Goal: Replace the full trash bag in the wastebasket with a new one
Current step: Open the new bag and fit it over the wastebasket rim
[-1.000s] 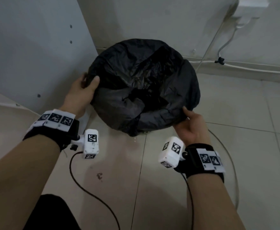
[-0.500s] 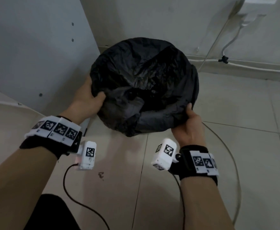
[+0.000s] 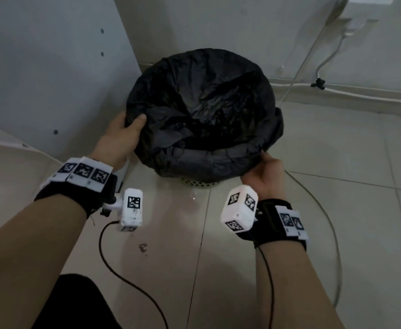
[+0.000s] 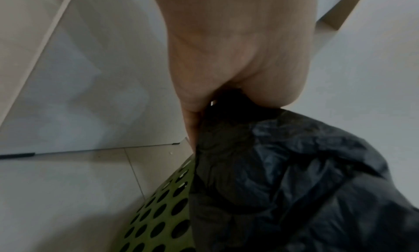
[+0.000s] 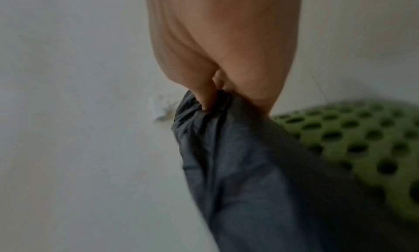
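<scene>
A black trash bag (image 3: 201, 110) lines a green perforated wastebasket (image 3: 198, 182), its edge folded down over the rim. My left hand (image 3: 125, 129) grips the bag's folded edge at the left side of the rim, thumb on top. My right hand (image 3: 263, 172) grips the bag's edge at the near right. In the left wrist view the left hand (image 4: 226, 98) pinches the bag (image 4: 294, 184) above the basket wall (image 4: 158, 220). The blurred right wrist view shows fingers (image 5: 206, 96) curled into the bag (image 5: 249, 166) beside the basket (image 5: 362, 139).
A white cabinet panel (image 3: 52, 67) stands close on the left of the basket. The wall (image 3: 242, 24) runs behind, with a white cable (image 3: 337, 91) along the baseboard. A thin cable (image 3: 325, 222) loops on the tiled floor at the right.
Both hands have slid along the rim, gathering the bag's folded edge. The bag's skirt now sits higher, baring the green basket wall below. The camera has come closer.
</scene>
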Motion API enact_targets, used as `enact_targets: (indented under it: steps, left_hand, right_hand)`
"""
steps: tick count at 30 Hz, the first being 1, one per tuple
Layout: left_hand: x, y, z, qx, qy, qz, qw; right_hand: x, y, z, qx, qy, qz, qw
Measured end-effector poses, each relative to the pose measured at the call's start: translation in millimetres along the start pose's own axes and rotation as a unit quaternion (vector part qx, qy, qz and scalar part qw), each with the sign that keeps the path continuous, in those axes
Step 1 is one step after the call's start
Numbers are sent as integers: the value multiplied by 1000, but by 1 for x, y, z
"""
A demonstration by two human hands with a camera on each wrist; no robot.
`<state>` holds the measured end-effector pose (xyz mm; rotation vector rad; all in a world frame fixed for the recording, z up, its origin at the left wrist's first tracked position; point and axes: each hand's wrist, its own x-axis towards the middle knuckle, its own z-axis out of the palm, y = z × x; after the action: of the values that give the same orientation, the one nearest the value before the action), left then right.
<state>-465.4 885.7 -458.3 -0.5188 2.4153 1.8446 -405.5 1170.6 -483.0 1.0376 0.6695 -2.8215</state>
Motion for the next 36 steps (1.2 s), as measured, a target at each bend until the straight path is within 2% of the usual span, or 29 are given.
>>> enact_targets:
  steps: [5, 9, 11, 13, 14, 17, 19, 22, 24, 26, 28, 31, 33, 36]
  left_hand:
    - [-15, 4, 1, -17, 31, 21, 999]
    - [-20, 0, 5, 109, -17, 101, 989]
    - [-11, 5, 5, 116, 9, 122, 986]
    - [-5, 8, 2, 119, 62, 91, 987]
    - [-6, 7, 2, 119, 66, 73, 988]
    - [-19, -3, 6, 128, -26, 91, 987]
    - [-16, -4, 3, 152, -46, 121, 980]
    - [2, 6, -2, 146, 1, 126, 981]
    - [3, 4, -4, 121, 47, 93, 987]
    - [-6, -3, -2, 82, 31, 93, 992]
    - [-13, -9, 1, 96, -5, 126, 987]
    - [-10, -5, 2, 109, -22, 140, 984]
    - [-6, -1, 0, 98, -24, 138, 985]
    - [-3, 2, 0, 82, -19, 133, 988]
  right_hand:
    - [-7, -4, -16, -44, 56, -61, 996]
    - [-2, -12, -3, -34, 14, -20, 999]
    - [-3, -7, 3, -64, 19, -11, 998]
    - [-5, -1, 6, -32, -6, -2, 999]
    - [-6, 3, 5, -10, -32, -3, 999]
    - [-8, 12, 0, -3, -77, -3, 997]
    - [-6, 16, -4, 14, -82, -6, 996]
    - [-4, 18, -6, 50, -61, -9, 997]
    - [-6, 22, -4, 44, -55, -8, 998]
    - [-12, 23, -3, 10, -43, 2, 999]
    - [-14, 15, -2, 2, -26, -23, 999]
    - [-13, 4, 6, 2, -11, -50, 999]
    - [-6, 1, 12, 11, 3, -15, 1000]
    - [-5, 0, 17, -36, -3, 14, 999]
